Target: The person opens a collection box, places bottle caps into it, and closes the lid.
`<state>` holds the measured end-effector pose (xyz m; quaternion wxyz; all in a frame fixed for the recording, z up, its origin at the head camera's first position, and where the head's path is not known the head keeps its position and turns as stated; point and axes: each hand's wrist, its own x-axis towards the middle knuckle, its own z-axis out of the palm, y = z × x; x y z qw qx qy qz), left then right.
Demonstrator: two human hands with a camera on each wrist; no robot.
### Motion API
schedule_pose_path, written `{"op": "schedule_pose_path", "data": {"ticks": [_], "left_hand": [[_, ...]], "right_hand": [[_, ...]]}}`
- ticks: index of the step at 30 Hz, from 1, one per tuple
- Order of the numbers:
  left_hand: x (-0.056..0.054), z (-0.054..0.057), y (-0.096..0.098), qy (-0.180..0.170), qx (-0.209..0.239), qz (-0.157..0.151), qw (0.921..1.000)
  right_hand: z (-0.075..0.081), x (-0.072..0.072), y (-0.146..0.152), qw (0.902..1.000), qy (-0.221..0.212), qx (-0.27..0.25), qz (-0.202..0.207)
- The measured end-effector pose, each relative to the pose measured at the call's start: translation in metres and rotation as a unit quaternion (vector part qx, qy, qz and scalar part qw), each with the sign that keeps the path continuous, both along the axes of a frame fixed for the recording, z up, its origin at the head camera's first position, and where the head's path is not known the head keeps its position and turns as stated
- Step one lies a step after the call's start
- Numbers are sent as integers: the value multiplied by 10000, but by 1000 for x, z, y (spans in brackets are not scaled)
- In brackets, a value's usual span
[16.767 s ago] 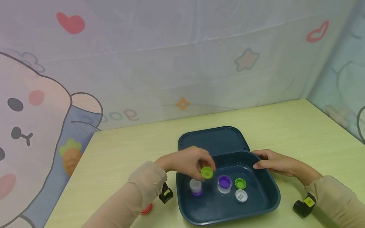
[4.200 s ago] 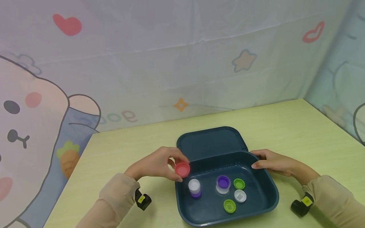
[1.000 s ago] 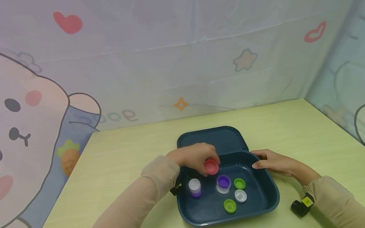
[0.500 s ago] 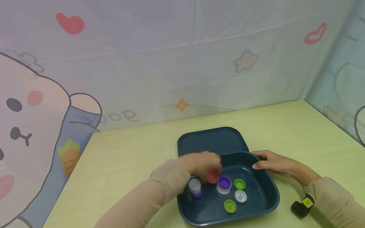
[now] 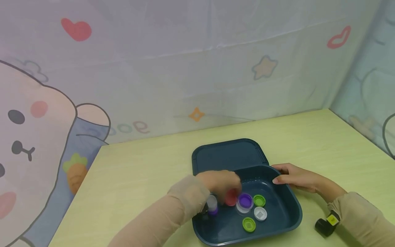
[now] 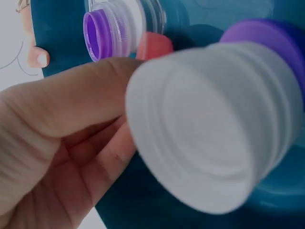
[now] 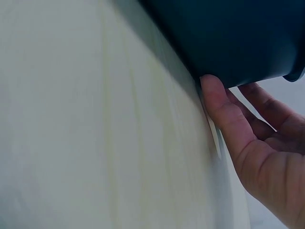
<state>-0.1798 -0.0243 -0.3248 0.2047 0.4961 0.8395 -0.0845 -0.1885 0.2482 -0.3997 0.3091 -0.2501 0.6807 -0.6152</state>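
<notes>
In the head view my left hand (image 5: 220,181) reaches down into a dark blue plastic box (image 5: 282,214). Between thumb and fingers it pinches a red bottle cap (image 5: 230,198), low over the box floor. Right beside that cap stands a stack (image 5: 245,201), purple above clear and white. Close under the left wrist is a white-over-purple cap stack (image 5: 212,203), whose white cap (image 6: 190,129) looms large in the left wrist view. At the box's back right corner my right hand (image 5: 297,177) grips the wall, thumb over the rim and fingers outside.
Two green caps (image 5: 249,224) and a white cap (image 5: 260,213) lie flat in the box's middle and front. Behind the box, its dark blue lid (image 5: 229,156) lies on the pale yellow table (image 5: 142,161). A printed cloth (image 5: 172,68) hangs at the back.
The green cap held at first now lies in the box. The left hand took up the red cap, carried it rightward and lowered it, and the purple-topped stack shifted slightly right. The right hand stayed.
</notes>
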Motion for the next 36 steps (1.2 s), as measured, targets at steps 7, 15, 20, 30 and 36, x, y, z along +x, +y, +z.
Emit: {"op": "schedule_pose_path", "data": {"ticks": [7,15,20,30,36], "left_hand": [[1,-4,2,-140,-42,64,9999],[1,-4,4,-389,-11,176,9991],[1,-3,3,-533,-4,259,9982],[-4,5,-4,-699,475,-49,9964],[-9,17,-18,-484,913,-180,9945]], "right_hand": [[-1,0,0,10000,-8,56,5],[-1,0,0,9998,37,186,-45],[-1,0,0,9996,59,260,-78],[1,1,-1,9998,41,185,-19],[3,0,0,10000,-16,86,35]]}}
